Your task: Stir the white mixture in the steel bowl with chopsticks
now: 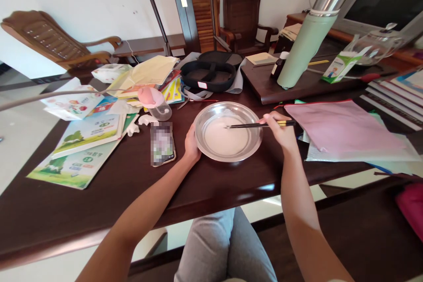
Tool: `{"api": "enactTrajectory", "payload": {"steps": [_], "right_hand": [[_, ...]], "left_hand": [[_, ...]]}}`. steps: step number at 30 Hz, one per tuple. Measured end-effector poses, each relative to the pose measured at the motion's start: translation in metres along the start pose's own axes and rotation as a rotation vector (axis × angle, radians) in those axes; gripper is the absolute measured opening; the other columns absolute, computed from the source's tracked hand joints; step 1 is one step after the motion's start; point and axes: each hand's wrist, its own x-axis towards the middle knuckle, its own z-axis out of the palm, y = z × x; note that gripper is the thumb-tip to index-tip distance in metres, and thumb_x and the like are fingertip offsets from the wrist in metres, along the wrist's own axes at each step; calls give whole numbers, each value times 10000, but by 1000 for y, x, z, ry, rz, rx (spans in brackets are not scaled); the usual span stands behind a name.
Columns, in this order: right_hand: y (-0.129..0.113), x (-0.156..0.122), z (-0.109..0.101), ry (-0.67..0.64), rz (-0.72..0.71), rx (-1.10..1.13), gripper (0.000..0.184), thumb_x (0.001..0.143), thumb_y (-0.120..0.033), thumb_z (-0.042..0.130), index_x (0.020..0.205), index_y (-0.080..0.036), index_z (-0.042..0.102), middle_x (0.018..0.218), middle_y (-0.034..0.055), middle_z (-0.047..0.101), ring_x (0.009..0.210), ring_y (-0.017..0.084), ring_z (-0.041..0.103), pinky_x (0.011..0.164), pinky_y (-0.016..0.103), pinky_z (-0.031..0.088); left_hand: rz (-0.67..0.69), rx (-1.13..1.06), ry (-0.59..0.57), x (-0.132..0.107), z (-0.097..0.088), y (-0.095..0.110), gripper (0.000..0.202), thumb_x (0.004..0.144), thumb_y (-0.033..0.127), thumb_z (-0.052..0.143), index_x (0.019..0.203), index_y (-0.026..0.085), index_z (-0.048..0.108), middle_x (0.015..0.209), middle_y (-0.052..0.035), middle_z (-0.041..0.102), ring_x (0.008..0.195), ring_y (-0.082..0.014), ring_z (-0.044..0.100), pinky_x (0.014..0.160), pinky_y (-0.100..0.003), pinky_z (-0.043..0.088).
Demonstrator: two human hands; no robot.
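Steadying a metal bowl [214,112] near the table's [211,185] front edge with the left hand [191,143], fingers curled on its left rim. Gripping black chopsticks [251,125] in the right hand's [280,131] closed fingers, tips in the bowl's white liquid [228,141].

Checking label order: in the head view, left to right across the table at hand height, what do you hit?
In order: picture books → phone → left hand → steel bowl → right hand gripping chopsticks → pink folder.
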Motion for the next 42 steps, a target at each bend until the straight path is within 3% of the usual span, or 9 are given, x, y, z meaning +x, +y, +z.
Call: {"api": "enactTrajectory", "payload": {"steps": [4, 9, 11, 18, 25, 32, 35, 39, 42], "right_hand": [[2, 0, -9, 110, 37, 87, 741, 926, -972, 732, 588, -313, 709, 599, 28, 741, 643, 280, 775, 748, 461, 638], [-9, -5, 2, -197, 27, 60, 651, 950, -898, 787, 717, -291, 818, 786, 53, 864, 829, 300, 861, 874, 455, 666], [-9, -5, 6, -216, 1, 27, 650, 936, -923, 780, 766, -299, 844, 840, 56, 890, 886, 309, 868, 921, 471, 660], [1, 0, -7, 115, 48, 54, 721, 927, -968, 728, 607, -323, 699, 629, 37, 770, 706, 306, 807, 812, 489, 665], [-10, -5, 6, -192, 19, 25, 670, 910, -951, 776, 733, -306, 825, 824, 54, 890, 882, 319, 868, 908, 482, 659], [1, 1, -6, 132, 33, 44, 732, 914, -978, 734, 615, -310, 715, 649, 36, 791, 695, 287, 792, 815, 475, 651], [-4, -1, -5, 25, 53, 82, 725, 916, -958, 754, 602, -306, 710, 623, 34, 773, 673, 290, 802, 765, 462, 661], [-11, -4, 5, -183, 28, 42, 663, 915, -937, 784, 726, -302, 814, 810, 53, 888, 851, 310, 875, 874, 466, 674], [-7, -2, 4, -109, 7, -9, 663, 915, -956, 766, 747, -316, 817, 828, 44, 895, 877, 308, 869, 915, 477, 666]], "left_hand": [[4, 5, -6, -1, 1, 1, 366, 805, 543, 931, 1028, 254, 917, 1170, -37, 937, 1244, -333, 840, 1163, -437, 634], [-8, -2, 22, -3, 3, 2, 358, 794, 541, 944, 995, 249, 896, 1166, -43, 935, 1278, -345, 835, 1182, -445, 632], [-13, 2, 24, -3, 4, 3, 346, 806, 537, 938, 989, 250, 881, 1166, -51, 930, 1324, -361, 821, 1211, -465, 620], [-26, -10, 13, -4, 5, 4, 306, 831, 501, 907, 985, 241, 869, 1154, -64, 917, 1359, -364, 799, 1218, -470, 607], [-11, -7, 11, -2, 3, 1, 352, 816, 551, 932, 983, 249, 866, 1123, -54, 914, 1316, -356, 807, 1201, -460, 599], [-23, -15, 6, -3, 3, 2, 363, 778, 556, 936, 949, 245, 859, 1098, -40, 916, 1239, -336, 816, 1152, -433, 604], [-21, -12, -21, -4, 3, 2, 366, 798, 561, 925, 975, 247, 862, 1134, -46, 917, 1285, -342, 810, 1178, -435, 591], [-9, -7, -14, -4, 3, 3, 350, 822, 540, 916, 1010, 248, 872, 1125, -49, 913, 1275, -339, 814, 1169, -436, 596], [-7, 1, -18, -4, 3, 3, 363, 832, 547, 908, 1032, 247, 876, 1124, -53, 912, 1290, -348, 813, 1177, -446, 597]]}}
